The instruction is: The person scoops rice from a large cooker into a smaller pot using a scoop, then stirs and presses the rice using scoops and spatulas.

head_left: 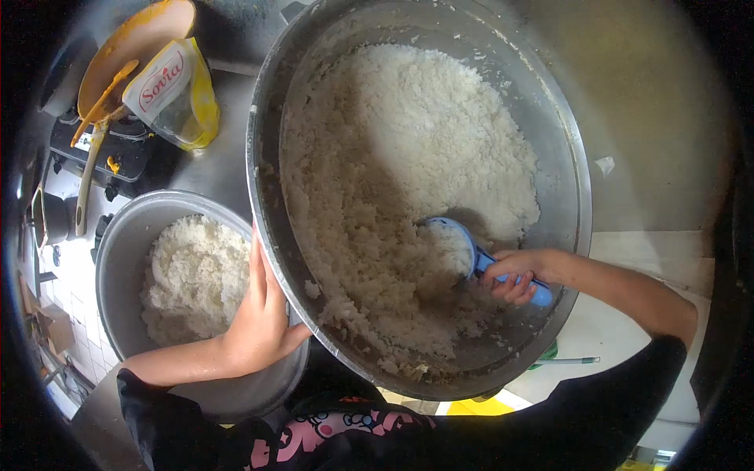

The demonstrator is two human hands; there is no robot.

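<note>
A large metal pot [577, 157], tilted toward me, holds a thick layer of white rice [440, 125]. My right hand [518, 275] is closed around the handle of a blue scoop [463, 239], whose bowl is in the rice. At the pot's left rim, my left hand [263, 322] presses against the outside with fingers extended. Below and left of it stands a smaller grey pot [122, 251] with a mound of rice [196, 275] inside. The left forearm passes over this smaller pot.
At the upper left, a pan [118, 51] with an orange spatula [106, 102] rests on a black stove [129, 153]. A yellow and clear pouch [177, 94] stands beside it on the metal counter [228, 157]. White floor tiles show at the far left.
</note>
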